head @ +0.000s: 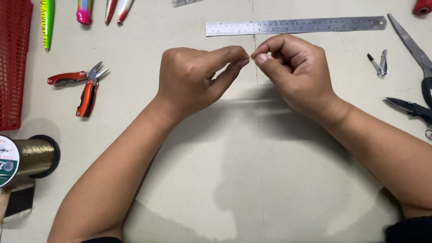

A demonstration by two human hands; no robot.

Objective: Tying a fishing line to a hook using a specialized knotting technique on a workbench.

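My left hand [195, 76] and my right hand [290, 69] meet fingertip to fingertip above the middle of the beige work surface [234, 180]. Each pinches with thumb and forefinger at the same spot, just below the steel ruler [294, 25]. Whatever sits between the fingertips is too small and thin to make out; it may be a fine line. Both forearms reach in from the bottom corners.
Red-handled folding pliers [83, 85] lie left of my left hand. A spool of golden line [29, 157] sits at the left edge, a red mesh basket [13, 63] above it. Fishing lures [85, 11] lie top left. Nail clippers [379, 64] and scissors [416, 54] lie right.
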